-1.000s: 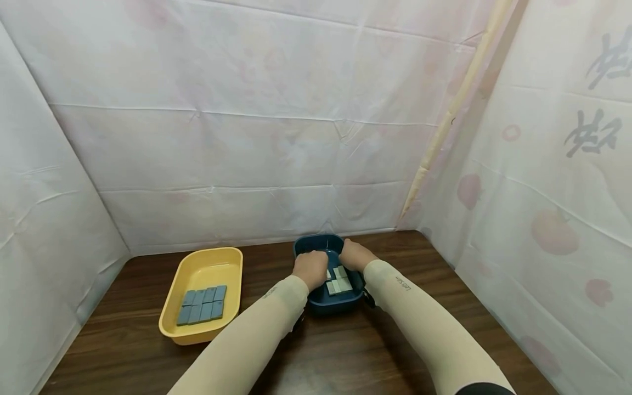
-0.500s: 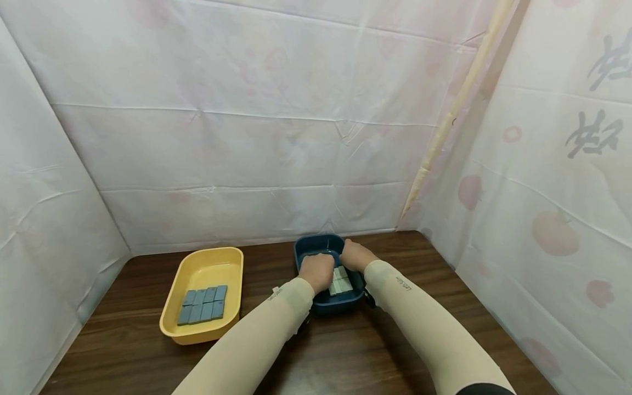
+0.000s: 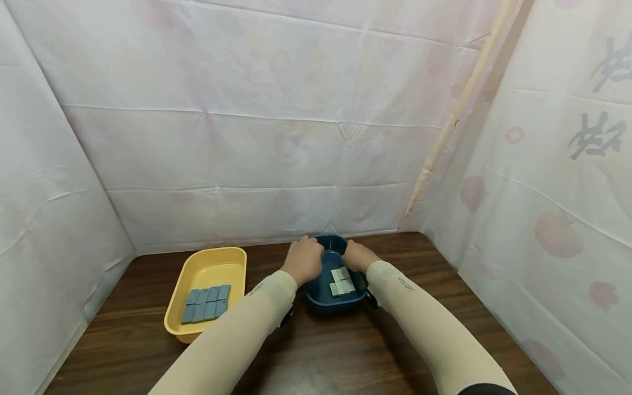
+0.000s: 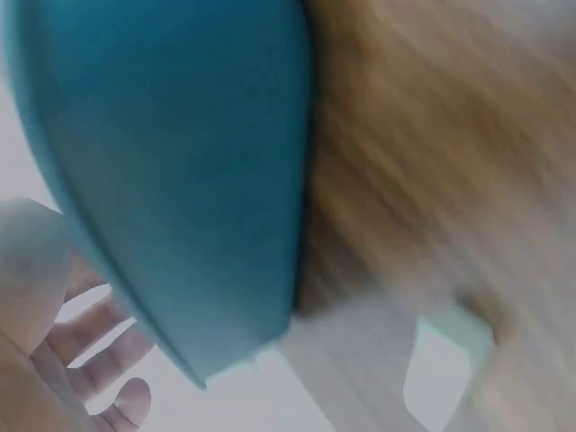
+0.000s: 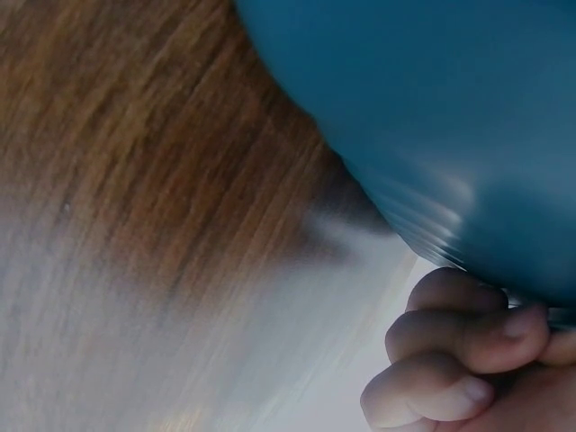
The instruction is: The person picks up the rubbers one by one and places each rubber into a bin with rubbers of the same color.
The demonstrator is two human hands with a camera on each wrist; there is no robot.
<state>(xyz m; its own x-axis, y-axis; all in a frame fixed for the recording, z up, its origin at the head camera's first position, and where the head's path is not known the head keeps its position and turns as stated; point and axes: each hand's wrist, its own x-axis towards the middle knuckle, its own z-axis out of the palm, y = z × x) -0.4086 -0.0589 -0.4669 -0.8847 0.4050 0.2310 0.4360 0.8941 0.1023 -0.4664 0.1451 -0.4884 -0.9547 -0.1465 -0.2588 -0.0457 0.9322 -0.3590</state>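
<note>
In the head view, a dark blue plastic basin (image 3: 325,305) holds several pale green-and-white tiles (image 3: 342,282), laid flat in two short rows. My left hand (image 3: 303,260) is at its left rim; the left wrist view shows the fingers (image 4: 88,335) spread and bent beside the basin's wall (image 4: 180,180), with nothing seen between them. At the right rim my right hand (image 3: 359,255) grips the edge, its fingers (image 5: 450,346) curled by the basin's wall (image 5: 432,81). A white block with a green side (image 4: 441,367) appears outside the basin, blurred.
On the left, a yellow basin (image 3: 181,285) holds several blue-grey tiles (image 3: 205,303) in two rows. Both stand on a dark wood table (image 3: 316,356). White printed sheets (image 3: 257,153) hang behind and at both sides.
My left hand first slid right over the tiles, then drew back left to the basin's left rim, uncovering the tiles. The right hand has stayed at the right rim.
</note>
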